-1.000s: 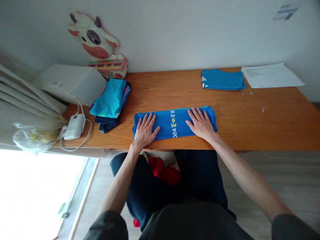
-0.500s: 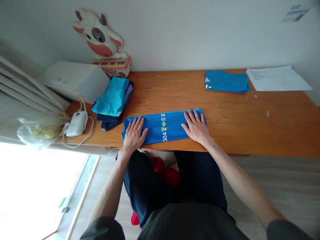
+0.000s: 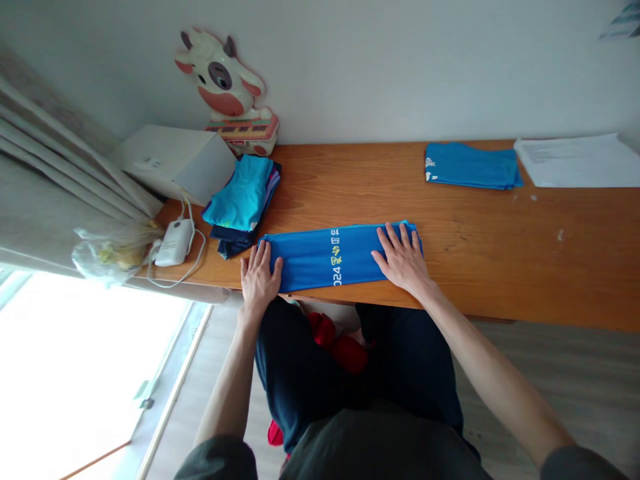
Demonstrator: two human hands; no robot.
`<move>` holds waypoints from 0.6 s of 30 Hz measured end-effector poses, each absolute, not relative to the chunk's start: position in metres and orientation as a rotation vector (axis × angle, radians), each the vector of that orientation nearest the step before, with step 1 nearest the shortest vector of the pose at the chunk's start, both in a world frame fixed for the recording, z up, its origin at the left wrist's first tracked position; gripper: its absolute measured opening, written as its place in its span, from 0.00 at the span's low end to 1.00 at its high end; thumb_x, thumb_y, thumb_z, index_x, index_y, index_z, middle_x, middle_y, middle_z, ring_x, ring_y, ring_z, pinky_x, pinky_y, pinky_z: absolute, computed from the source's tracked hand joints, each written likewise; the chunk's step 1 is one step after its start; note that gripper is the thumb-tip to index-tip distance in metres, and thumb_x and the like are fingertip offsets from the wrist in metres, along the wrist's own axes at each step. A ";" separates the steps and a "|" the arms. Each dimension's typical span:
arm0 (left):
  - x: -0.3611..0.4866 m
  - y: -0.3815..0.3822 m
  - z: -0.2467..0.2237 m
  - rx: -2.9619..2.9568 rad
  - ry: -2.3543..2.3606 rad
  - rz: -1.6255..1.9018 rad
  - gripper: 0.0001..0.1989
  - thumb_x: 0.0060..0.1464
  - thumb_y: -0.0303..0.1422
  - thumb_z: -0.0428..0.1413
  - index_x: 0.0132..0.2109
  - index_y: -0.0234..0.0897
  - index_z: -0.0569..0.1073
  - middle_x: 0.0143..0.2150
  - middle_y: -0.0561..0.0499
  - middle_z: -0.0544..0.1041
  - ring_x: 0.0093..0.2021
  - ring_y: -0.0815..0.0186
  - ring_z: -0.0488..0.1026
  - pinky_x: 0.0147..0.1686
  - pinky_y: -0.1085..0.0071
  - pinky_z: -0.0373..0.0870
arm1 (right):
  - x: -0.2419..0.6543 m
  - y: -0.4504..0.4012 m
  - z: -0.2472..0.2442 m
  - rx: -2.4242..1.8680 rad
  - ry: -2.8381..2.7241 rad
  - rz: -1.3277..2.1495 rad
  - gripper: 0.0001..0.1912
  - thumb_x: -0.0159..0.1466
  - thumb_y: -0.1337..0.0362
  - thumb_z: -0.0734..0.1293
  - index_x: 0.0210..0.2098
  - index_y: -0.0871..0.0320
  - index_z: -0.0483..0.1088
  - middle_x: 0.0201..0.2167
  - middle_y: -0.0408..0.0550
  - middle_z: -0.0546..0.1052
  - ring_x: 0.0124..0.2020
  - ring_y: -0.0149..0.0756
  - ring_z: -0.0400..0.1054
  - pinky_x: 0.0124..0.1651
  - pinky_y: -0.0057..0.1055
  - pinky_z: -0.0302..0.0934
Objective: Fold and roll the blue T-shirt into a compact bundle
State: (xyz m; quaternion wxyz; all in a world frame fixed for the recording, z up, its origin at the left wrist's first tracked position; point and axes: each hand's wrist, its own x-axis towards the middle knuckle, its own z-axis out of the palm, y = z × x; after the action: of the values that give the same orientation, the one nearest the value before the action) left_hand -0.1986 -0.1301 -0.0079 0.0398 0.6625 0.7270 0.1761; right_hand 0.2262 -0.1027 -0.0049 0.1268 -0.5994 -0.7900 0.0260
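Observation:
A blue shirt (image 3: 305,260), folded into a long flat strip with white and yellow lettering, lies along the front edge of the wooden table. My left hand (image 3: 260,277) rests at the strip's left end, fingers stretched out and thumb apart. At the other end, my right hand (image 3: 401,261) lies flat on the cloth with its fingers spread. Neither hand grips the fabric. Beyond my left hand is a stack of folded clothes (image 3: 243,197), bright blue on top with dark and purple pieces under it.
A folded blue garment (image 3: 473,165) and white papers (image 3: 580,160) lie at the back right of the table (image 3: 500,247). To the left are a white box (image 3: 175,157), a cow-shaped toy keyboard (image 3: 233,93), a white adapter with cable (image 3: 174,243) and a clear plastic bag (image 3: 110,257).
My left hand has slid left to the strip's end. The right hand stays on the right end. The whole view has shifted slightly.

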 end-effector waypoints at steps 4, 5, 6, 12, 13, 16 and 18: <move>-0.197 -0.138 -0.011 2.010 2.237 0.591 0.36 0.81 0.50 0.46 0.86 0.39 0.62 0.87 0.43 0.60 0.89 0.45 0.53 0.87 0.35 0.44 | 0.228 -0.105 -0.004 -1.735 -2.305 0.078 0.42 0.83 0.43 0.55 0.88 0.58 0.53 0.89 0.56 0.50 0.89 0.73 0.40 0.86 0.75 0.37; -0.198 -0.141 -0.012 2.013 2.230 0.591 0.36 0.81 0.50 0.46 0.86 0.39 0.62 0.88 0.43 0.60 0.89 0.45 0.52 0.86 0.34 0.44 | 0.228 -0.106 -0.004 -1.736 -2.313 0.074 0.42 0.83 0.43 0.55 0.88 0.59 0.54 0.89 0.57 0.50 0.89 0.73 0.40 0.86 0.75 0.37; -0.198 -0.144 -0.013 2.018 2.221 0.591 0.36 0.81 0.50 0.46 0.86 0.40 0.61 0.88 0.43 0.59 0.89 0.44 0.51 0.86 0.33 0.43 | 0.229 -0.107 -0.004 -1.736 -2.318 0.071 0.42 0.84 0.43 0.55 0.88 0.60 0.54 0.89 0.57 0.50 0.89 0.73 0.40 0.87 0.74 0.37; -0.194 -0.168 -0.024 1.888 2.190 0.871 0.31 0.79 0.47 0.52 0.81 0.44 0.68 0.85 0.42 0.67 0.88 0.45 0.55 0.87 0.33 0.36 | 0.234 -0.116 -0.003 -1.729 -2.333 0.059 0.42 0.83 0.44 0.56 0.89 0.56 0.51 0.89 0.53 0.50 0.89 0.70 0.39 0.86 0.74 0.37; -0.192 -0.174 -0.028 1.806 2.201 0.995 0.30 0.78 0.47 0.54 0.79 0.44 0.71 0.84 0.41 0.68 0.88 0.45 0.55 0.87 0.33 0.35 | 0.234 -0.117 -0.003 -1.726 -2.341 0.060 0.42 0.83 0.44 0.56 0.89 0.56 0.51 0.89 0.53 0.50 0.89 0.70 0.39 0.86 0.74 0.37; -0.178 -0.196 -0.049 1.380 2.246 1.472 0.31 0.73 0.47 0.61 0.77 0.43 0.70 0.87 0.39 0.61 0.90 0.45 0.50 0.87 0.35 0.40 | 0.235 -0.119 -0.002 -1.729 -2.359 0.053 0.42 0.83 0.45 0.56 0.89 0.58 0.51 0.89 0.55 0.50 0.89 0.70 0.39 0.87 0.74 0.37; -0.166 -0.210 -0.064 1.028 2.163 1.721 0.35 0.72 0.48 0.62 0.79 0.45 0.65 0.89 0.39 0.56 0.90 0.47 0.48 0.86 0.39 0.48 | 0.236 -0.118 -0.002 -1.739 -2.368 0.045 0.42 0.83 0.45 0.56 0.88 0.59 0.52 0.89 0.56 0.50 0.89 0.71 0.39 0.87 0.73 0.37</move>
State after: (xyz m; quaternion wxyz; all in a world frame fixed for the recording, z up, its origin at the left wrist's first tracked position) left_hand -0.1661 -0.2101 -0.0639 0.0960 0.3469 0.7300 0.5810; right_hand 0.2355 -0.1184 -0.0017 0.1015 -0.5887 -0.8018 0.0152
